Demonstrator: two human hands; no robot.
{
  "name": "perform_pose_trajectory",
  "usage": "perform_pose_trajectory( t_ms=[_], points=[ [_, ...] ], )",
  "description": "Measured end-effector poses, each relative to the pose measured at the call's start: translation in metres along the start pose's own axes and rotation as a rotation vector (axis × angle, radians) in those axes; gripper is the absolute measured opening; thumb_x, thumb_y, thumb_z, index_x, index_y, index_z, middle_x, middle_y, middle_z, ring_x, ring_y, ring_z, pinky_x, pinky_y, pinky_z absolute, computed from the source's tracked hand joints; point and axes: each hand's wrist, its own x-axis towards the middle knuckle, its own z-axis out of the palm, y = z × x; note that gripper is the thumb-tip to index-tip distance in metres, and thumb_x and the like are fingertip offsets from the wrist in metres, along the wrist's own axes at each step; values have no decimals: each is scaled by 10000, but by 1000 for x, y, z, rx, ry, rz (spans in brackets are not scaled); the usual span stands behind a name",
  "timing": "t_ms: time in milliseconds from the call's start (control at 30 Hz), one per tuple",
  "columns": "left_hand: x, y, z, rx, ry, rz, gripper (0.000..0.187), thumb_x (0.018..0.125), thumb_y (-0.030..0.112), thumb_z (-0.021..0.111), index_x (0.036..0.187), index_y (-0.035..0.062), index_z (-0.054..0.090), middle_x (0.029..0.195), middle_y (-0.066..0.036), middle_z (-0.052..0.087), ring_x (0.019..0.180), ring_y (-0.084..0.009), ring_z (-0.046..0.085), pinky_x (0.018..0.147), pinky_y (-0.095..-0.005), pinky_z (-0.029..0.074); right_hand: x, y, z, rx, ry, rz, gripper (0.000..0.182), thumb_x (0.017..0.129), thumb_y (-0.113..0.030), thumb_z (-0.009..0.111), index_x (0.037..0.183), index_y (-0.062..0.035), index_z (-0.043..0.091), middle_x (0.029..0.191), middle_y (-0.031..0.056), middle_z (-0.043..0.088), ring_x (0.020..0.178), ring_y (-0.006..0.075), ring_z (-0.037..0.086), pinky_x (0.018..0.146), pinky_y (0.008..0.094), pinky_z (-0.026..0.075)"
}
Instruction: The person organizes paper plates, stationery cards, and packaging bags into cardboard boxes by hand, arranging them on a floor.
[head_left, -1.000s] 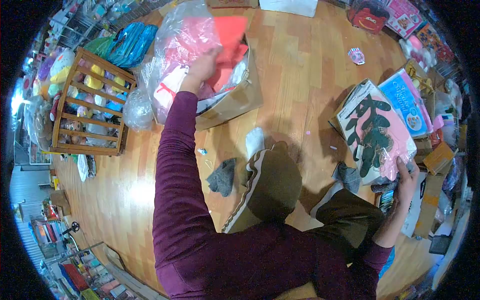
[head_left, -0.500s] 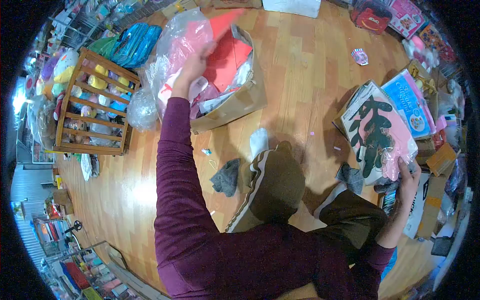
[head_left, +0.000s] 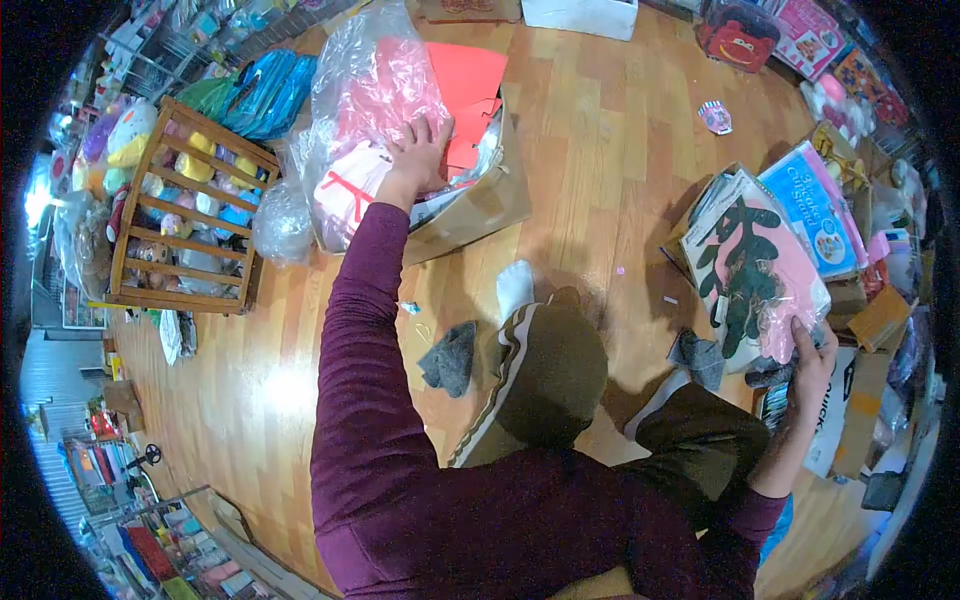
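Where boxes crowd, glossy plank floor (head_left: 600,130)

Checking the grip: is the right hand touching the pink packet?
Touching. The head view shows the right hand with fingers closed over the lower edge of the pink packet.

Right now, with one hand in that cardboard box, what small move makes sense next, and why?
Probably close the left hand on a red sheet in the cardboard box: its fingers lie flat there, gripping nothing, while the right hand steadies the pink pack.
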Motion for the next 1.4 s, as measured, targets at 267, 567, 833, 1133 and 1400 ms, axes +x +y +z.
perform_pose_trajectory(
  t_ms=[267,567,833,1133,1400],
  points=[
    [6,4,3,127,-60,41,1052,540,255,735,1329,263,39,1356,-219,74,1225,-437,134,885,-646,219,-6,-6,5,-49,82,17,374,752,-101,613,1058,57,466,977,108,539,855,150,511,784,267,392],
    [12,-43,14,-376,246,177,759,540,155,647,1231,104,336,1252,-233,312,1179,-383,279,924,-396,348,-4,0,1,-97,104,-37,425,737,-139,638,1067,47,445,962,120,523,849,153,507,784,265,394],
    [16,-77,-3,-486,-14,-3,657,678,248,578,1237,29,311,1092,-244,489,1040,-329,474,861,-347,395,-1,5,-1,-69,66,-41,435,740,-136,633,1079,49,432,973,129,525,851,164,510,787,276,395],
    [51,47,-7,-168,407,-361,877,691,454,569,1327,92,84,1283,-336,155,1202,-479,137,898,-622,185,-3,-1,7,-144,35,-26,389,743,-178,639,1036,29,486,1005,113,509,899,157,477,812,275,364],
    [73,53,6,-80,304,-611,830,732,444,520,1332,90,69,1309,-302,128,1161,-513,199,874,-621,221,-8,-22,17,-122,-4,41,350,742,-154,635,1004,26,486,901,81,533,843,140,486,782,261,372]
  ],
)
